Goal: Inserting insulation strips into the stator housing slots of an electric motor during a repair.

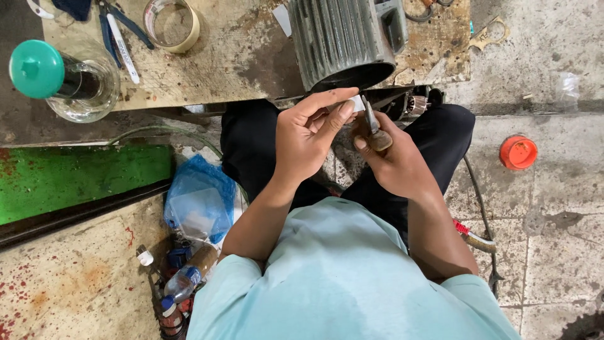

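My right hand (393,160) grips a small knife (371,123), fingers wrapped round its handle. My left hand (311,135) pinches a small white piece (357,104) between thumb and fingers, against the blade, above my lap. Beyond: grey ribbed motor (343,38) on stained board (233,56).

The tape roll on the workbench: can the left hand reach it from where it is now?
Probably yes. The left hand pinches a small white piece, so it is occupied, but nothing stands between it and the tape roll; the grey motor housing lies off to the right.
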